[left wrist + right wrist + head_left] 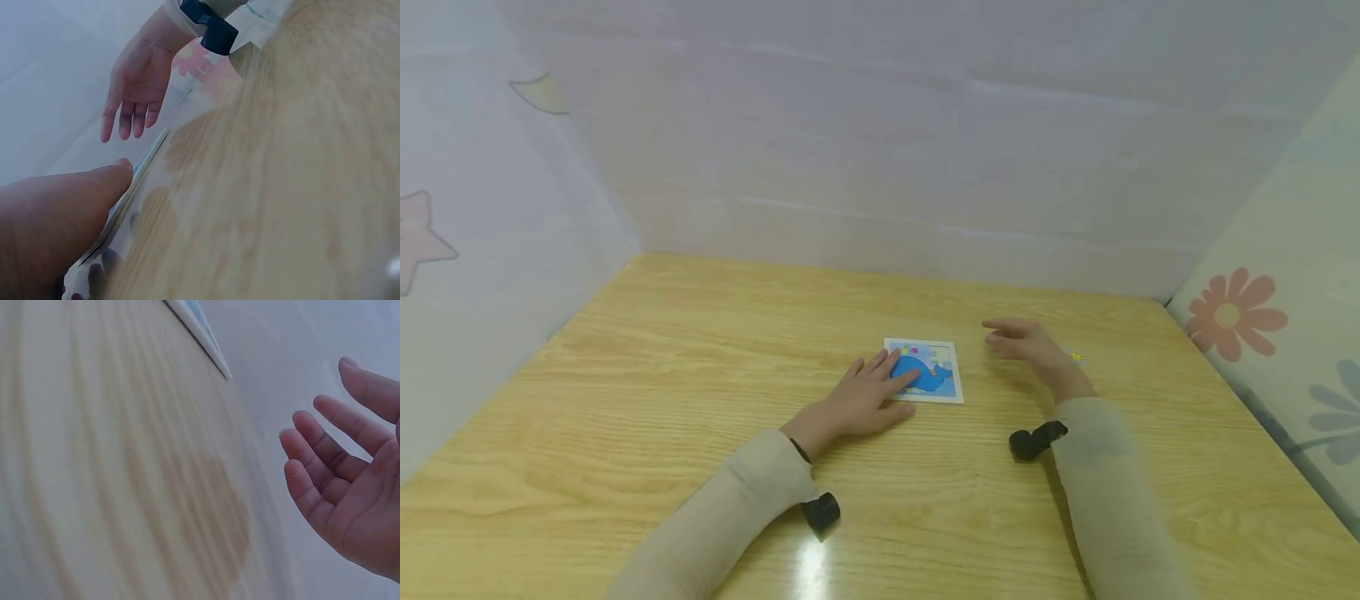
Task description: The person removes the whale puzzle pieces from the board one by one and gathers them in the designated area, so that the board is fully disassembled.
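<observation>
A small square picture puzzle [946,389] with a white frame and a blue whale lies flat on the table. Its upper right part shows a pale recess. My left hand [865,398] rests on the puzzle's left side with fingers spread, covering part of the whale. In the left wrist view the thumb [100,184] lies along the puzzle's edge. To the right of the puzzle, my right hand [1026,346] is raised over the table, fingers loosely bent and the palm [369,515] bare. A small piece with a yellow sun [1076,357] lies just beyond the right wrist, partly hidden by it.
The wooden table [700,350] reaches back to a pale cloth wall [880,150]. On the right stands a cloth side with printed flowers [1227,315]. Each wrist carries a black camera, such as the one at the right cuff [1037,440].
</observation>
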`<state>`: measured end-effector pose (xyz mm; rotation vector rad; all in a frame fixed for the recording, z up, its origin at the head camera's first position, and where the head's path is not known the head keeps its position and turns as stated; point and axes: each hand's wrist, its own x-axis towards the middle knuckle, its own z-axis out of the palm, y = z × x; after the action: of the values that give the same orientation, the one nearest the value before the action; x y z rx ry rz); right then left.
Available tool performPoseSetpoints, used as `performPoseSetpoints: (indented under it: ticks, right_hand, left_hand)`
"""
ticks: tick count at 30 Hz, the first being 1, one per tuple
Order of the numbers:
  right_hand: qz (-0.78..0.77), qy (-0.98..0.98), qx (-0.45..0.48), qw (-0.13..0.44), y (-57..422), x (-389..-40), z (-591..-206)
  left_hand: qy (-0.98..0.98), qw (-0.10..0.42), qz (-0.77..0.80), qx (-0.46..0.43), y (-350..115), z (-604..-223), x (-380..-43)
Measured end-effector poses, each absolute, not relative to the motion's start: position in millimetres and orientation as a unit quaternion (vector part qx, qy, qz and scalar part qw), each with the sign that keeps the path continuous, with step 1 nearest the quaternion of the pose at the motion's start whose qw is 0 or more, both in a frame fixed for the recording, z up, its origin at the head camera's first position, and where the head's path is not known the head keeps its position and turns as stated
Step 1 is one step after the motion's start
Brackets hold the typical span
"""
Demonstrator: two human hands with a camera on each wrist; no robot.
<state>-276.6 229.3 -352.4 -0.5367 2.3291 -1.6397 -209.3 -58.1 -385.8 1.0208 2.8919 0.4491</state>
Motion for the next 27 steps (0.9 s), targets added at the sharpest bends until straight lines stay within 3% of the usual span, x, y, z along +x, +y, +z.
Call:
performPoseSetpoints:
  ticks: [5, 13, 27]
  right_hand:
    - [-0.578, 0.789, -0.164, 0.127, 201, -274, -352]
    - [-0.544, 0.826, -0.056, 0.136, 177, -284, -373]
    - [-0.451, 0.881, -0.113, 0.093, 157, -279, -380]
  left_hand:
    - [0.931, 0.021, 0.143, 0.335, -58, -388, -213]
    - [0.93, 0.02, 0.14, 0.339, -57, -392, -214]
    - [0.936, 0.026, 0.108, 0.333, -57, -393, -214]
